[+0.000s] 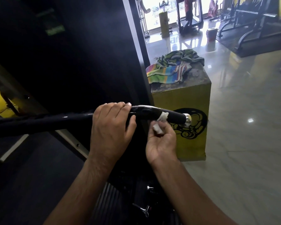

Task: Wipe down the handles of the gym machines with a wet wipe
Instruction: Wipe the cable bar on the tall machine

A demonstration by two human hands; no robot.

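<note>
Black glossy curved steel bar (pixel 39 124), matte rubber grip (pixel 175 118), domed chrome end cap (pixel 187 121) | left hand (pixel 112 129): fingers curled over bar's bend | right hand (pixel 162 143): fingertips pinch crumpled white wet wipe (pixel 157 131), looped round grip's inner end | rumpled striped towel (pixel 167 70) atop scuffed yellow box (pixel 182 101)

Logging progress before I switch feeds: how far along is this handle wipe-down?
Done: nothing confirmed. In hand: left hand grips the black bar; right hand pinches the white wet wipe wrapped round the inner end of the handle grip. Left: the grip out to its chrome end cap.
</note>
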